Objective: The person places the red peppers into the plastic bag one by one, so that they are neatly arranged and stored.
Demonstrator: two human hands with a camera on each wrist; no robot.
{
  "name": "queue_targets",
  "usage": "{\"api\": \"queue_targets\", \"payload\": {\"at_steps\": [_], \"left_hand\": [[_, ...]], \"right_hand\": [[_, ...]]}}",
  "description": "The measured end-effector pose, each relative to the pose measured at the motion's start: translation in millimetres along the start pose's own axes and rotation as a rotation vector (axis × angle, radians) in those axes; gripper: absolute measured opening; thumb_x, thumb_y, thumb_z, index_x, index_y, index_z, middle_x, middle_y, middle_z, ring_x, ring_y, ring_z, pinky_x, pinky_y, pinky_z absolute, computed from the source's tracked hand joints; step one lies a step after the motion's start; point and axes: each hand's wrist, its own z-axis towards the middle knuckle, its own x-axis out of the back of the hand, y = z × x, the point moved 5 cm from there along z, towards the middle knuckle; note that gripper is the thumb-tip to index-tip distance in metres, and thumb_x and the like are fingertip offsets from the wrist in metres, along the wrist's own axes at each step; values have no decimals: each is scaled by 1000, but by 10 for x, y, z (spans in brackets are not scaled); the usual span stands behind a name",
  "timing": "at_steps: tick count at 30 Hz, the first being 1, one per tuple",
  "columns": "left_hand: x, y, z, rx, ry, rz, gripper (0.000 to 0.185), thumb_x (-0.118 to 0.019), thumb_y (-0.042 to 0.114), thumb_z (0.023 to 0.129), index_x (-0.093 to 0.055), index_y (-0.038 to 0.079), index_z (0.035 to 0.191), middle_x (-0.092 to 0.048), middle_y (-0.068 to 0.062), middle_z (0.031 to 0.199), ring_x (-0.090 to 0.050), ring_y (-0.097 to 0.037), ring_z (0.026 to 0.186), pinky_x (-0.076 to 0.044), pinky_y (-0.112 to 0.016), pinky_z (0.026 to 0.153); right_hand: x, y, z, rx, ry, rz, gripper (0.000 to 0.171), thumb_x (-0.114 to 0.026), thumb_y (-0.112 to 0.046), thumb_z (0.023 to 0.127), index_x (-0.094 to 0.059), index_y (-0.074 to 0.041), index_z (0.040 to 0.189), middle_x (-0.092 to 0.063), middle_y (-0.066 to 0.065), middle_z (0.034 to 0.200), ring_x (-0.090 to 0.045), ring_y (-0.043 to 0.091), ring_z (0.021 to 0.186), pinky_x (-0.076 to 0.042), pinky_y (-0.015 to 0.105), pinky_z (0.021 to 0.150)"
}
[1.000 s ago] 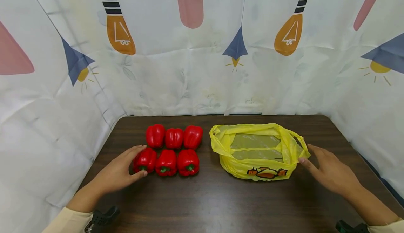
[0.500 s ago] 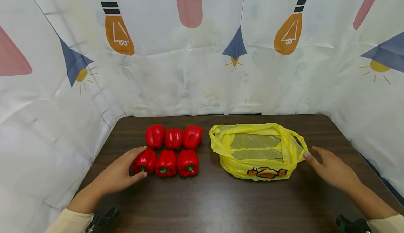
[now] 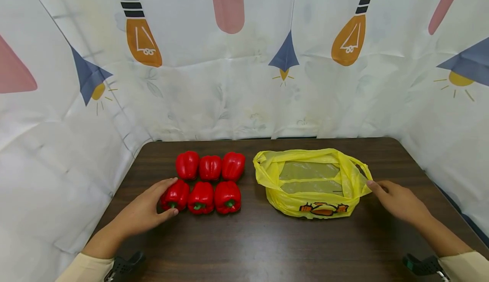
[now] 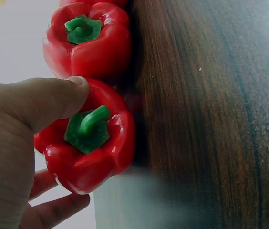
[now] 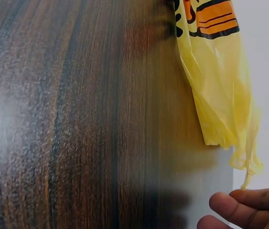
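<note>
Several glossy red bell peppers stand in two rows on the left. My left hand (image 3: 143,209) curls round the front-left bell pepper (image 3: 177,194), fingertips along its back and the thumb over its stem side. In the left wrist view the thumb (image 4: 60,98) lies across this pepper near its green stem (image 4: 94,121), while two fingers show loosely below. To the right a yellow plastic bag (image 3: 305,203) sits with its mouth spread wide. My right hand (image 3: 405,201) is at its right corner, thumb tip right at the handle. In the right wrist view the fingers (image 5: 239,210) are apart from the thumb, under the bag's trailing tip (image 5: 246,167).
The dark wood-grain table (image 3: 267,248) carries everything. Beside the held pepper stands another front-row bell pepper (image 3: 201,197), with a back-row bell pepper (image 3: 210,167) behind. A white patterned curtain (image 3: 237,99) hangs round the table's back and sides.
My right hand has shifted slightly at the bag's corner, its fingers drawing back and bending a little more. The left hand, peppers and bag stay nearly where they were.
</note>
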Motion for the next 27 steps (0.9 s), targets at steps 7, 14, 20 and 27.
{"api": "queue_targets", "payload": {"at_steps": [7,14,20,27], "left_hand": [[-5,-6,-8,-1,6,6,84,-86,28,84,-42,2,152,-49,-23,147,-51,-44,131,-45,-62,103],[1,7,-21,0,9,6,84,-86,28,84,-42,3,152,-49,-23,147,-51,-45,132,-45,-63,103],[4,26,-15,-2,11,9,84,-86,27,84,-43,2,152,-50,-23,147,-51,-45,131,-45,-63,102],[1,23,-11,-4,10,12,83,-85,26,84,-43,2,151,-49,-23,146,-51,-45,131,-45,-63,102]], "right_hand": [[-4,-23,33,-16,-1,8,90,-26,-63,106,-48,18,137,-57,38,128,-57,59,110,-51,63,75],[42,-40,23,-39,30,122,78,-33,-60,107,-57,12,125,-68,16,104,-65,31,87,-52,42,64],[63,-51,-19,-67,81,250,68,-48,-55,105,-54,10,123,-69,13,99,-65,25,84,-52,36,63],[41,-82,-31,-31,89,456,63,-58,-42,105,-45,13,134,-66,24,114,-71,27,88,-61,39,72]]}}
